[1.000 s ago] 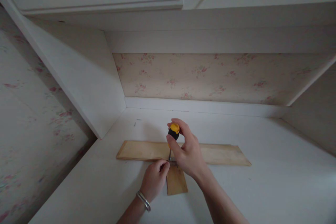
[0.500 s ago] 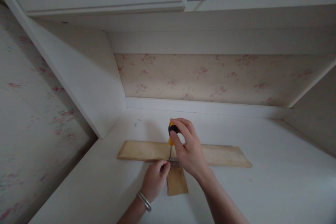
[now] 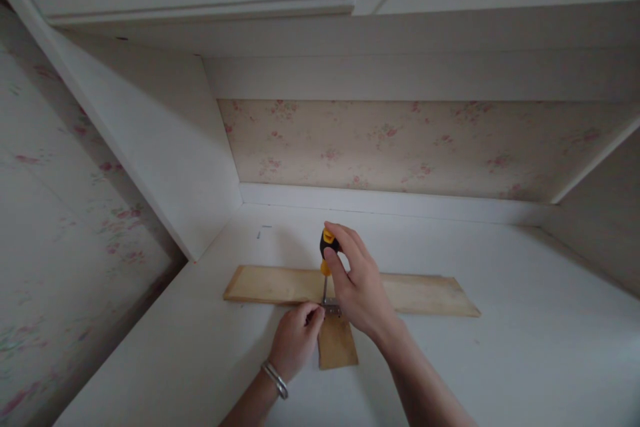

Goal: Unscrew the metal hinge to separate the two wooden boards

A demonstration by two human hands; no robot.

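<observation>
Screwdriver [image 3: 327,250], yellow-and-black handle, stands near upright with its tip down on a small metal bracket [image 3: 330,309] where the short wood piece [image 3: 337,341] butts against the long wood strip [image 3: 280,285]. Right hand [image 3: 361,285] is wrapped around the handle; over the last second the fingers have crept over the yellow cap, so less of it shows, which reads as a re-grip between turns. Shaft position is unchanged, so the tip looks seated in the screw, though the screw head itself is too small to make out. Left hand [image 3: 296,341], bangle on the wrist, stays closed with fingertips pinching the bracket. Both boards lie flat on the white desk [image 3: 500,360], unmoved.
</observation>
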